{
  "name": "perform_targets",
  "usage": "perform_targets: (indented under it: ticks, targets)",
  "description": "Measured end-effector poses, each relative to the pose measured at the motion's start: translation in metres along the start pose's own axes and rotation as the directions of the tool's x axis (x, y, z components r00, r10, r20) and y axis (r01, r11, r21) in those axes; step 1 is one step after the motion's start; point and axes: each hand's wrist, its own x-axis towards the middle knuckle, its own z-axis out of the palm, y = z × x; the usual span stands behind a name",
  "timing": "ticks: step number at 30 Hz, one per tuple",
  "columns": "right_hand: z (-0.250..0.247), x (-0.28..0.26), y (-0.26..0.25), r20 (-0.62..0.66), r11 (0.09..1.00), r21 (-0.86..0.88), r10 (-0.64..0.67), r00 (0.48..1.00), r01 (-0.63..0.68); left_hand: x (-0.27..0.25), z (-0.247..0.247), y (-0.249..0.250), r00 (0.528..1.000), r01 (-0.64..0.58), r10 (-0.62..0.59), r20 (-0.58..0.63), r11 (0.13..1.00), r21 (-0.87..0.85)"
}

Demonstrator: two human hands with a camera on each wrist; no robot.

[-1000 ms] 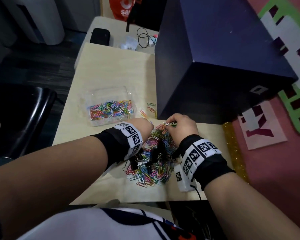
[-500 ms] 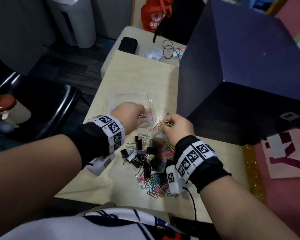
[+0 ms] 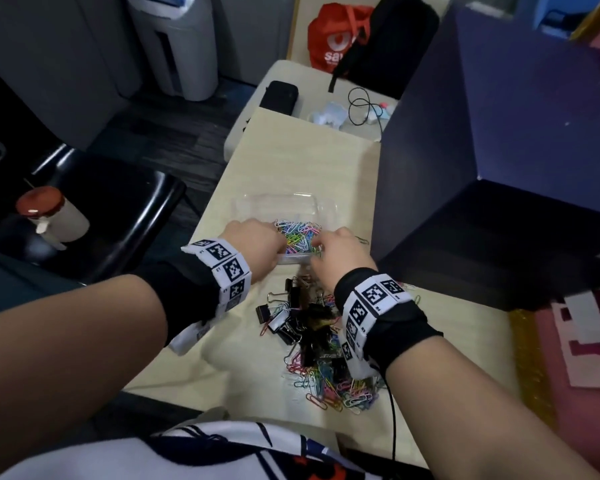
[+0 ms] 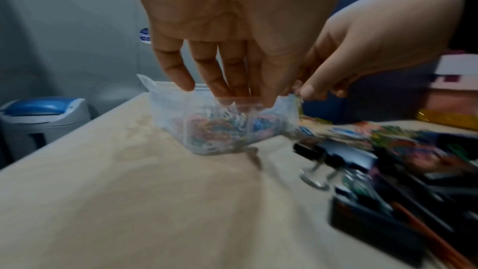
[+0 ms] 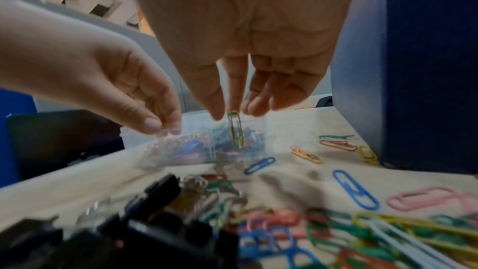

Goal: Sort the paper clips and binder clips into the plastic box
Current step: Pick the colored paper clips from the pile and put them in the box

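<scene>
Both hands over the box (image 3: 317, 206), forearms reaching forward across the table (image 3: 291, 157), wrists side by side.

Right hand (image 3: 340, 252): palm down, fingers pointing down at the box's near rim. Right wrist view shows thumb and index pinching one yellow-green clip (image 5: 236, 131) by its top, clip hanging vertical just above the box contents; other fingers loosely extended beside it.

Left hand (image 3: 253, 242): at the box's left side, fingers angled down. Left wrist view has the fingertips (image 4: 182, 81) at the clear rim; right wrist view shows thumb and fingers drawn together at the tips. Can't tell whether it's pinching the rim, a clip, or nothing: too blurred.

Box: clear plastic, on the table mid-way out, near part filled with coloured paper clips (image 3: 297, 233).

Loose pile sits on the table between box and the person: black binder clips (image 3: 291, 318) nearest the box, paper clip heap (image 3: 336, 386) closer in, partly under the right wrist.

Only the right wrist view shows the stray clips (image 5: 338, 144) lying by the blue cabinet (image 5: 419, 69). Only the head view shows the box's far half with no clips in it.
</scene>
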Motion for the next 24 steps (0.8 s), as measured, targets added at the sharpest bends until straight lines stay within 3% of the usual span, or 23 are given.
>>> perform_targets:
  ticks: [3,6,10,12,15,18,21,24]
  targets:
    - [0.001,-0.001,0.003,0.033,0.997,-0.07,-0.015,0.999,0.018,-0.001,0.004,0.01,0.998,-0.068,0.067,0.01,0.991,0.119]
    - [-0.006,-0.001,0.006,0.042,0.992,-0.12,-0.035,0.999,0.04,-0.002,0.006,0.015,0.996,-0.084,0.082,0.021,0.989,0.121]
    - [-0.019,-0.007,0.003,-0.12,0.998,0.05,-0.037,0.992,0.043,-0.001,0.007,0.018,0.997,-0.082,0.08,0.022,0.992,0.098]
    - [-0.022,-0.012,0.004,-0.133,0.995,0.09,-0.022,0.991,0.034,-0.002,0.005,0.02,0.997,-0.07,0.068,0.023,0.994,0.082]
    - [-0.026,-0.025,0.017,-0.039,0.997,0.05,0.053,0.998,-0.051,-0.005,0.001,0.026,0.996,-0.075,0.077,-0.043,0.996,0.048]
    - [-0.029,-0.039,0.042,0.102,0.982,-0.071,0.183,0.978,-0.176,-0.007,0.0,0.046,0.975,-0.198,0.2,-0.097,0.98,0.033]
    - [-0.034,-0.053,0.064,0.192,0.94,-0.215,0.306,0.932,-0.264,-0.002,0.006,0.074,0.937,-0.348,0.348,0.017,0.937,0.011]
    - [-0.032,-0.07,0.08,0.266,0.922,-0.279,0.344,0.901,-0.269,0.006,0.017,0.097,0.893,-0.443,0.437,0.105,0.896,0.041]
